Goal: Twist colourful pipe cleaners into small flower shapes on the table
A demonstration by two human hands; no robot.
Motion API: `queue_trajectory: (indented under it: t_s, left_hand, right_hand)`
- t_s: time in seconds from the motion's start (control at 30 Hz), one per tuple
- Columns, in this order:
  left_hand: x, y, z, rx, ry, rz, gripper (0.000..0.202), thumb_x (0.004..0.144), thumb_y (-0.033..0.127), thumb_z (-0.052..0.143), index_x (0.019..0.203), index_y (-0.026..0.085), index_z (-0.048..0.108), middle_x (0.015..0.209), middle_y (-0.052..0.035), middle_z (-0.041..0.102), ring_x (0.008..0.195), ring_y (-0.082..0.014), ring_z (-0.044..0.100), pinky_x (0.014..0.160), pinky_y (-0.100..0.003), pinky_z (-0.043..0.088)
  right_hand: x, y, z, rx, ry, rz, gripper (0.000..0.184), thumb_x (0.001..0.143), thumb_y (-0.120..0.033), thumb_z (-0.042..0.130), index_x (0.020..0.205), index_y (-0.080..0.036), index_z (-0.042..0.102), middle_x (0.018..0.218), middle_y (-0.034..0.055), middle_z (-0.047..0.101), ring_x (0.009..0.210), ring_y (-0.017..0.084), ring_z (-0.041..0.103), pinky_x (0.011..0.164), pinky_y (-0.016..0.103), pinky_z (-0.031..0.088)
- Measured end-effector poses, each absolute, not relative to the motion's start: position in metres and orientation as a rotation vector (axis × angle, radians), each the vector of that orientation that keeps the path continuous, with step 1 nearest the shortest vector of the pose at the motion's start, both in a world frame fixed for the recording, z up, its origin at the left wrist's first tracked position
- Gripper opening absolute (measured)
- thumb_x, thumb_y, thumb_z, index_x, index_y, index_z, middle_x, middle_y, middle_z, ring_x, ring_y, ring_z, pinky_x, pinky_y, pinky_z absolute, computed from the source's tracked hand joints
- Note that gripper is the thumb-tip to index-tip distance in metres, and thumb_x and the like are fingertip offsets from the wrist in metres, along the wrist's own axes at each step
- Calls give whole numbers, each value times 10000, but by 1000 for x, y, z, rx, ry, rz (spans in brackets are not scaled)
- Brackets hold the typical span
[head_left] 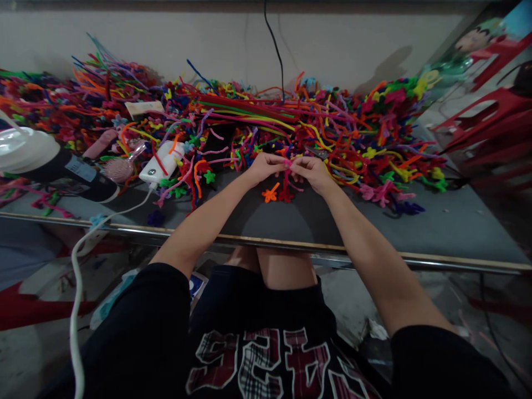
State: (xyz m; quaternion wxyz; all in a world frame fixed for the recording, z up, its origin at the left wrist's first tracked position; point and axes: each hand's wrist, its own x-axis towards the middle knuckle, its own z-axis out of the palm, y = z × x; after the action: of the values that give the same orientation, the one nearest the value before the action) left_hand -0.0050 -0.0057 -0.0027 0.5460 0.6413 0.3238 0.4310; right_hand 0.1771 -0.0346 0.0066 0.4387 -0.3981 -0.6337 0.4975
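Note:
My left hand point(266, 165) and my right hand point(311, 170) meet over the dark grey table point(291, 221), fingers pinched together on a pink pipe cleaner point(287, 166) between them. Its lower end hangs down toward a dark red pipe-cleaner flower point(286, 194). An orange pipe-cleaner flower point(270, 193) lies on the table just below my left hand. Behind my hands rises a big heap of pipe cleaners point(257, 116) in many colours.
A white power bank point(162, 162) with a white cable point(78, 266) lies at the left, beside a pink hairbrush point(120, 166) and a white lamp point(25, 149). Red plastic chairs point(486, 122) stand at the right. A black cable point(276, 50) hangs down the wall.

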Motion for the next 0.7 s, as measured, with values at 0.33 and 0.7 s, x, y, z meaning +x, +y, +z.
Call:
queue_trajectory:
  t_s: [0.33, 0.7]
  left_hand:
    - [-5, -10, -5, 1677, 870, 931, 216, 672, 287, 782, 837, 149, 777, 657, -22, 712, 507, -55, 552, 533, -187, 456]
    - [-1, -8, -5, 1606, 884, 995, 157, 721, 229, 721, 840, 131, 750, 688, -21, 701, 481, -38, 507, 532, -192, 438]
  right_hand:
    - [177, -33, 5, -1048, -1601, 1250, 349, 606, -416, 824, 643, -188, 563, 515, -49, 560, 445, 68, 491, 397, 204, 331]
    - [174, -30, 1, -1039, -1528, 1221, 384, 623, -494, 792, 683, -196, 557, 540, -49, 569, 418, 70, 497, 368, 213, 314]
